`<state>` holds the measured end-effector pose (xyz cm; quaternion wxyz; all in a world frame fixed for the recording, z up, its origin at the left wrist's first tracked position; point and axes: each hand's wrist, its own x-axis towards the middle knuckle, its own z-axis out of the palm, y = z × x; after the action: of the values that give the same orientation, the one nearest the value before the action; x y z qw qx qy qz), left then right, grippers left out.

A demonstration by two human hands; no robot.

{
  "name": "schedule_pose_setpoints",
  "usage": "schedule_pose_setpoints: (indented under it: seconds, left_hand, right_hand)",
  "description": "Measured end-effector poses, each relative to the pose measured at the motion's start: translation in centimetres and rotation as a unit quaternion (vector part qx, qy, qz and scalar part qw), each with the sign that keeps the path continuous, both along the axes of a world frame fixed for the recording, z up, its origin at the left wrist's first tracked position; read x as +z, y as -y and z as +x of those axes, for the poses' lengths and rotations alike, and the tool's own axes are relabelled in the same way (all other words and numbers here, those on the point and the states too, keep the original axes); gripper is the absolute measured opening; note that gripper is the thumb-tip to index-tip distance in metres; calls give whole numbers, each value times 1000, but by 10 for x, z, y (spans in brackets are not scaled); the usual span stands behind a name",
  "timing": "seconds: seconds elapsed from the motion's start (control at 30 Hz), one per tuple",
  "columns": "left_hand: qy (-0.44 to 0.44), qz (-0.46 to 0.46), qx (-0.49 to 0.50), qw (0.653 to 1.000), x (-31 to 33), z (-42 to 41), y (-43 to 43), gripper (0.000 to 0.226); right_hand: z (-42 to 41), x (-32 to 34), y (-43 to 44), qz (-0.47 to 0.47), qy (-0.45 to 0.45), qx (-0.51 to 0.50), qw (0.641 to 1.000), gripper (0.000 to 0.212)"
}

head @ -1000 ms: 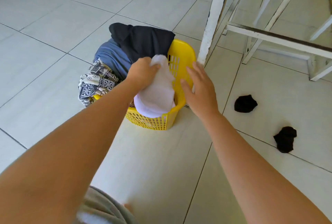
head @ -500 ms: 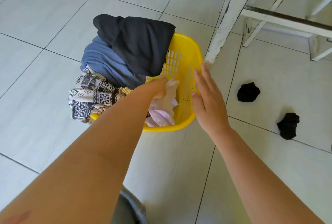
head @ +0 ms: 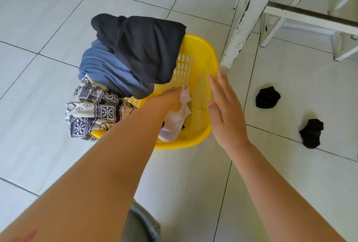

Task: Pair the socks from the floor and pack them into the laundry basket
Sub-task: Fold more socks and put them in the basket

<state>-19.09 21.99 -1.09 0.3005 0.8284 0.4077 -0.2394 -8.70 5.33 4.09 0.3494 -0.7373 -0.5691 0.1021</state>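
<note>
A yellow laundry basket (head: 203,47) stands on the tiled floor, with dark, blue and patterned clothes hanging over its left rim. My left hand (head: 170,100) reaches down inside it, gripping white socks (head: 174,123) that lie low in the basket. My right hand (head: 224,110) is flat and open against the basket's right outer wall, holding nothing. Two black socks lie apart on the floor to the right, one (head: 267,97) nearer the basket and the other (head: 311,133) farther right.
A white painted table leg (head: 246,22) stands right beside the basket's far right rim, with more white frame bars (head: 310,18) behind it. A black garment (head: 143,47), a blue one (head: 104,71) and a patterned cloth (head: 93,111) drape over the basket. Grey trousers (head: 139,224) show at the bottom.
My left hand has pushed the white socks from above the rim down into the basket. My right hand has stayed at the basket's right side. The view has tilted further down.
</note>
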Motion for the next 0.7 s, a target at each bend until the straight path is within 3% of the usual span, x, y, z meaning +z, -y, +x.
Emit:
schedule_pose_setpoints:
  seconds: [0.2,0.47,0.53,0.6,0.7]
  left_hand:
    - [1,65,-26,998,21,1,15,66]
    - [132,176,71,973,71,-6,68,49]
    - [172,253,107,946,82,-5,92,43]
    - [247,345,132,896,91,3,121,38]
    - [348,443,78,822,96,28,160,39]
  right_hand:
    - [1,-2,-2,10,19,-4,1000,53]
    - [19,-3,21,51,-18,-10,998,54]
    - [33,-10,41,27,-9,-31,999,54]
    - [52,-18,60,4,-1,-56,998,54]
    - [84,-29,87,-24,21,-104,994,54]
